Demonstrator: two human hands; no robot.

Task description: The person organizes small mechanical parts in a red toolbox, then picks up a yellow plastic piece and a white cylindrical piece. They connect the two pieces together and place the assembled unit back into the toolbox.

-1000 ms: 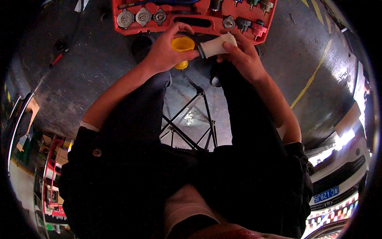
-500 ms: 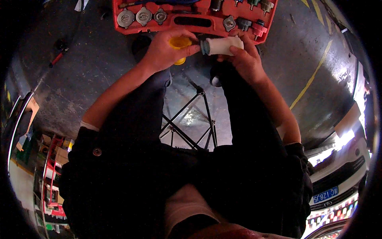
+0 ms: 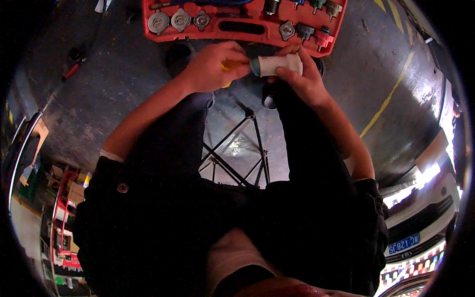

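My right hand [image 3: 307, 81] is closed round a white tubular piece [image 3: 272, 65], which lies sideways with its wider end to the right. A grey-green round end [image 3: 254, 67] faces left, toward my left fingertips. My left hand [image 3: 215, 67] is curled round a yellow round piece [image 3: 230, 65], mostly hidden behind the fingers. The left fingertips are close to the grey-green end; I cannot tell whether they touch it. Just beyond both hands lies an open red case [image 3: 208, 34] with fitted parts.
Metal caps [image 3: 180, 20] and a pink fitting [image 3: 323, 37] sit in the case. A folding black metal frame [image 3: 252, 128] stands between my legs. Red shelving [image 3: 59, 222] is at the lower left, a white car [image 3: 420, 218] at the lower right. A red-handled tool [image 3: 71, 72] is at the left.
My left hand has turned over the yellow piece, so less of it shows. The white piece has tilted slightly in my right hand. The case appears slightly lower and further right.
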